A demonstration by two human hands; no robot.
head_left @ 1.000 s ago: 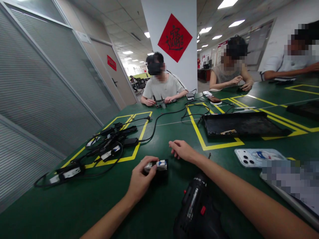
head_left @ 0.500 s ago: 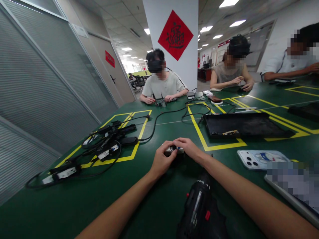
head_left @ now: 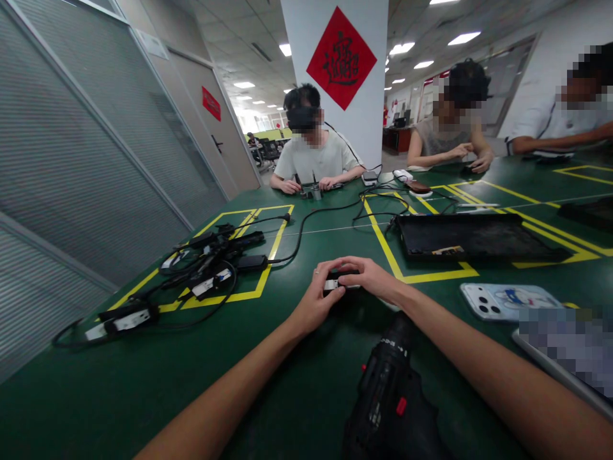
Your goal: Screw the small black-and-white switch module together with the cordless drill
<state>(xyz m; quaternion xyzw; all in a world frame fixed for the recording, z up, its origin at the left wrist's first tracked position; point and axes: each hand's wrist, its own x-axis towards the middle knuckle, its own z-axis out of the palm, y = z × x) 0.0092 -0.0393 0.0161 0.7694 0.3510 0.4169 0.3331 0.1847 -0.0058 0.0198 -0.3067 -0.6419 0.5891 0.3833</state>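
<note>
A small black part with a white label (head_left: 335, 283) rests on the green table (head_left: 143, 383) in front of me. My left hand (head_left: 316, 303) grips its left end with thumb and fingers. My right hand (head_left: 371, 278) covers its top and right end; both hands meet over it. A black power drill (head_left: 393, 396) lies on the table below my right forearm, with no hand on it.
A heap of black adapters and cables (head_left: 201, 275) lies in a yellow-taped box at left. A black tray (head_left: 474, 236) sits at right, a phone (head_left: 507, 300) nearer me. Three other people sit at the far side of the table.
My left hand carried the small part forward and to the right from near me. My right hand closed onto it, so both hands now hold it together.
</note>
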